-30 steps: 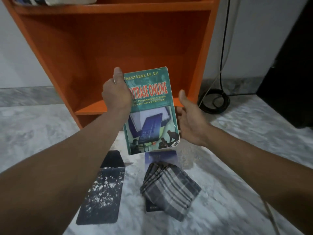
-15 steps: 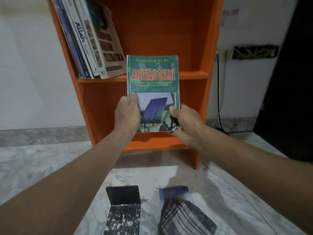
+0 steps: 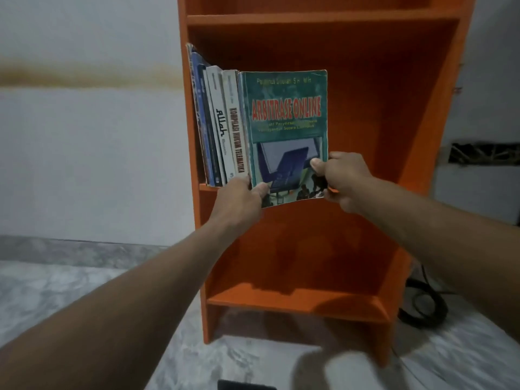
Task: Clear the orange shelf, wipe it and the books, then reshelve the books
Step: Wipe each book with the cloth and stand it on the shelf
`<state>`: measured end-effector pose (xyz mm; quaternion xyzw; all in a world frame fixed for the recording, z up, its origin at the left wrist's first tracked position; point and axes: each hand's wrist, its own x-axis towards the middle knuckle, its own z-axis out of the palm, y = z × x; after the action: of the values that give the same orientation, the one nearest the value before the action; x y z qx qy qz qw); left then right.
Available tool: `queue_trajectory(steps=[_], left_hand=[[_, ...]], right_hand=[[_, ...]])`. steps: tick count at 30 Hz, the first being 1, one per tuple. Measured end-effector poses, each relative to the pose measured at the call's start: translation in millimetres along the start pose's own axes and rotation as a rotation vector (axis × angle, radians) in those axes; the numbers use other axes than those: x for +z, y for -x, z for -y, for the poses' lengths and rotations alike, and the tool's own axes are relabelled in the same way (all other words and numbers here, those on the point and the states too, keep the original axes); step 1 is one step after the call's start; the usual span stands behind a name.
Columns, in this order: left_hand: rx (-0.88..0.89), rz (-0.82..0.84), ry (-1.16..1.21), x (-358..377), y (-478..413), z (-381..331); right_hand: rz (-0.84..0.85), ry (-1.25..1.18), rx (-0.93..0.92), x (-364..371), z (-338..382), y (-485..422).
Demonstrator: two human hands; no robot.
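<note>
Several books [image 3: 225, 128] stand on the orange shelf [image 3: 380, 94]; the left hand [image 3: 239, 197] and right hand [image 3: 346, 175] pinch the green book [image 3: 287, 119], not yet seated beside them.

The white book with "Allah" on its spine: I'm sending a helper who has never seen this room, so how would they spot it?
Find the orange shelf against the pale wall; books stand at the left of its middle board. The white book is the second spine left of the green book held up there, and alone bears black brush-script lettering.
</note>
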<state>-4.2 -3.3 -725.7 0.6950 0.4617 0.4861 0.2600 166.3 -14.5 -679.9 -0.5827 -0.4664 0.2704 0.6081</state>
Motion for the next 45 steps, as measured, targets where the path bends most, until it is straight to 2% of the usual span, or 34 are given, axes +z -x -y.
queue_trajectory(steps=[9,14,22,27,39,45], left_hand=[[0.021,-0.254,-0.280,31,-38,-4],[-0.050,-0.290,-0.382,50,-51,1],[-0.037,-0.516,-0.425,57,-60,11],[-0.006,-0.647,-0.392,61,-57,17],[-0.016,-0.590,-0.416,62,-62,29],[-0.041,-0.535,-0.394,60,-59,23]], right_hand=[[0.127,-0.185,0.116,5,0,-66],[0.215,-0.231,0.169,16,-11,-93],[0.356,-0.305,0.249,47,-22,-135],[0.413,-0.289,0.208,63,-28,-143],[0.361,-0.169,0.028,87,-40,-152],[0.315,-0.091,0.003,83,-48,-148]])
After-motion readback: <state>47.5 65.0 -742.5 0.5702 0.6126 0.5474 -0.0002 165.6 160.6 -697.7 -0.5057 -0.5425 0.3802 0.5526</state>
